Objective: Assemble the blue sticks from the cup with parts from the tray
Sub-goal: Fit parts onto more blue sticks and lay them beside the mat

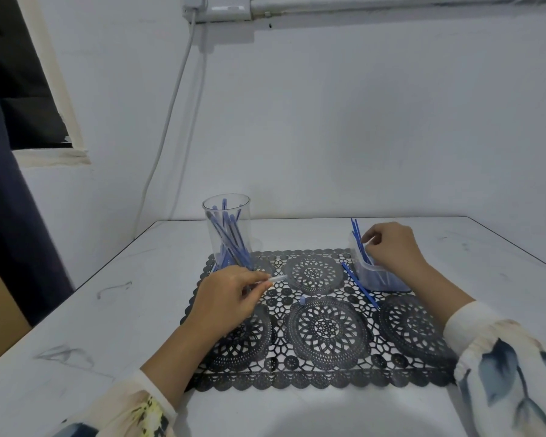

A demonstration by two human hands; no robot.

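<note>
A clear plastic cup (227, 216) at the mat's back left holds several blue sticks (230, 238). My left hand (224, 298) lies in front of it and pinches a clear tube (276, 278) that points right. At the back right stands a translucent tray (364, 272) with thin blue sticks (358, 238) leaning out of it. My right hand (391, 247) is over the tray, fingers curled and pinching one of those thin sticks. One thin blue stick (360, 285) lies diagonally on the mat beside the tray. A small pale blue cap (302, 299) sits near the mat's middle.
A black lace-pattern mat (325, 329) covers the middle of the white table (108, 326). The wall stands right behind the table's far edge. A white cable (171, 121) hangs down the wall from a socket (224, 7) behind the cup.
</note>
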